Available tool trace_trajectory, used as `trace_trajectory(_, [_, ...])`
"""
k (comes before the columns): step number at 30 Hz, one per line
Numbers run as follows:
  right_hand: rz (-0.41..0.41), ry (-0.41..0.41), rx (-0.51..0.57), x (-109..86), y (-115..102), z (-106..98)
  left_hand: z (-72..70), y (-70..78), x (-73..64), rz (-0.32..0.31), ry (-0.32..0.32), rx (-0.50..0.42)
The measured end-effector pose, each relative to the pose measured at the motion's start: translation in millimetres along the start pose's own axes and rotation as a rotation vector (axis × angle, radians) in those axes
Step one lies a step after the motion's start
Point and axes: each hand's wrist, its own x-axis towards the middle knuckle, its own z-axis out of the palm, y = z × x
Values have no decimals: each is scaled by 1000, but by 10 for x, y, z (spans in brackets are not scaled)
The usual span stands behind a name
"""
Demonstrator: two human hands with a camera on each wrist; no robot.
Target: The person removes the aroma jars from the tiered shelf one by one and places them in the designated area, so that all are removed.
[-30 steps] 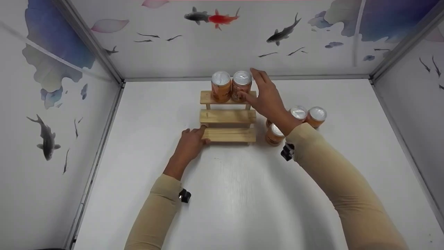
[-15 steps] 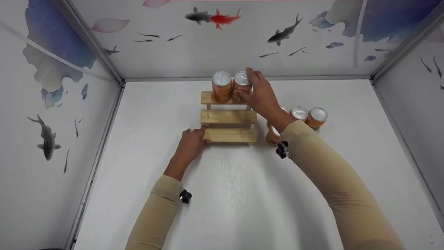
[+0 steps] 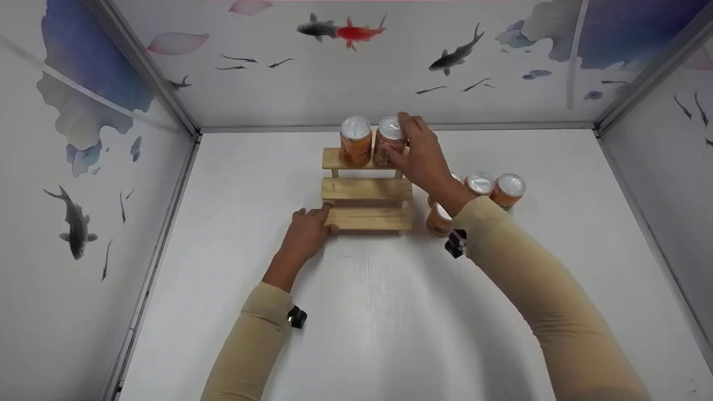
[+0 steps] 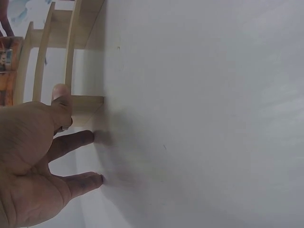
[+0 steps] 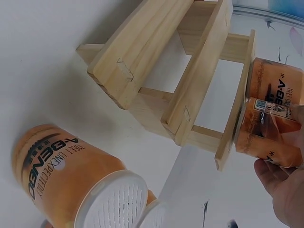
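A three-step wooden rack (image 3: pixel 365 189) stands on the white table in the head view. At the left end of its lowest step, my left hand (image 3: pixel 305 233) pinches the wood between thumb and a bent finger; its other fingers (image 4: pixel 78 184) reach down toward the tabletop. Two orange cans with pale lids are upright on the top step. My right hand (image 3: pixel 423 159) grips the right-hand can (image 3: pixel 391 129), fingers behind and thumb in front. A narrow gap parts it from the left-hand can (image 3: pixel 356 146). In the right wrist view, the gripped can (image 5: pixel 266 135) overlaps its neighbour.
Right of the rack, several more orange cans (image 3: pixel 507 189) stand grouped on the table (image 3: pixel 356 312), partly hidden under my right forearm. Behind runs a white wall (image 3: pixel 267 100) with painted fish, and side walls rise left and right.
My right hand has moved slightly left and closed its fingers around the right-hand can, which has shifted a little right, away from the other can. My left hand has stayed at the rack.
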Motion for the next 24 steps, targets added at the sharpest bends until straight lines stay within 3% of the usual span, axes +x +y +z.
trace_trajectory(13, [6, 21, 37, -227, 114, -201, 70, -15, -37, 16, 30, -20])
trace_trajectory(18, [-2, 25, 27, -369, 203, -307, 137, -87, -26, 38, 61, -29])
trace_trajectory(19, [-4, 28, 25, -394, 221, -331, 201, -164, 13, 55, 75, -21])
trace_trajectory(24, [-3, 35, 6, -505, 296, -450, 139, -122, -8, 57, 64, -26])
